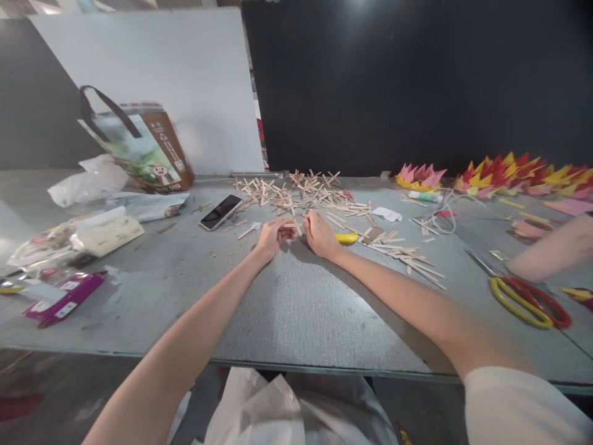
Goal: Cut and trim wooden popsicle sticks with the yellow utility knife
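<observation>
The left hand (272, 238) pinches a wooden stick (291, 225), grip of the right hand (319, 233) unclear, lettering (170, 147) on the bag (155, 148) unreadable

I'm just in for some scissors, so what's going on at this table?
A person's left hand holds at least one thin, pale wooden stick; the right hand is close beside it, its grip unclear. More such sticks lie scattered on the grey table beyond. Metal scissors with red and yellow handles lie at far right.

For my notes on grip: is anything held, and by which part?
The left hand holds small wooden sticks, seemingly near one end; whether the right hand holds anything cannot be told.
</observation>
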`<state>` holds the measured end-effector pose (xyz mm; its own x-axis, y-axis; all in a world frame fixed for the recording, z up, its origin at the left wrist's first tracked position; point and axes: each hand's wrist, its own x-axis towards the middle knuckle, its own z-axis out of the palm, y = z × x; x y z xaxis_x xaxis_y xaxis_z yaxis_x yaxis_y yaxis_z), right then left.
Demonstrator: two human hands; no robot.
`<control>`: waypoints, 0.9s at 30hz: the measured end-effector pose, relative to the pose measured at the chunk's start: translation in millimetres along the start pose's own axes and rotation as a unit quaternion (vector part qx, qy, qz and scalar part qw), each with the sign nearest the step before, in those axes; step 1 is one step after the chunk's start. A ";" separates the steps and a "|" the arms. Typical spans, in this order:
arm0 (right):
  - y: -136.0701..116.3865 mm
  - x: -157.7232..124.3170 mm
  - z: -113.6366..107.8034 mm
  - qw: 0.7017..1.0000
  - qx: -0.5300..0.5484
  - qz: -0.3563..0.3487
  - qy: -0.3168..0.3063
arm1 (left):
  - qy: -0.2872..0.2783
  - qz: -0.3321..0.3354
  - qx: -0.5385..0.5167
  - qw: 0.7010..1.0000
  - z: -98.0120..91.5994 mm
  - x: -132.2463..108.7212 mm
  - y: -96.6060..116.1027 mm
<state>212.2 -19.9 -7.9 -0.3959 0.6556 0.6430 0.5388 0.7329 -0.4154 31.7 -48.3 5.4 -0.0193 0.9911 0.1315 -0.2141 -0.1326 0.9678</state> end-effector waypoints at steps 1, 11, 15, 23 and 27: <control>0.0 0.0 -0.1 1.000 0.000 0.000 -0.002 | 0.000 0.003 -0.006 1.000 0.3 -1.0 0.8; 1.9 0.9 3.7 0.999 0.003 -0.032 -0.025 | 0.044 0.039 0.037 0.998 5.4 -2.7 -4.7; 1.2 -0.3 5.6 0.999 0.007 -0.044 -0.031 | 0.085 0.043 0.052 0.994 4.0 -1.7 -6.4; -10.4 8.6 -27.7 1.000 -0.002 -0.030 0.001 | 0.120 0.042 0.089 0.988 -1.3 -3.5 -6.0; -0.1 4.0 -64.7 0.995 -0.059 -0.061 -0.052 | 0.104 0.029 0.087 0.990 -1.7 0.6 -9.7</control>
<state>258.6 -29.1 36.3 -0.5360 0.5822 0.6114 0.5632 0.7861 -0.2548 32.1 -46.4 -4.3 -0.2313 0.9600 0.1580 -0.0349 -0.1704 0.9848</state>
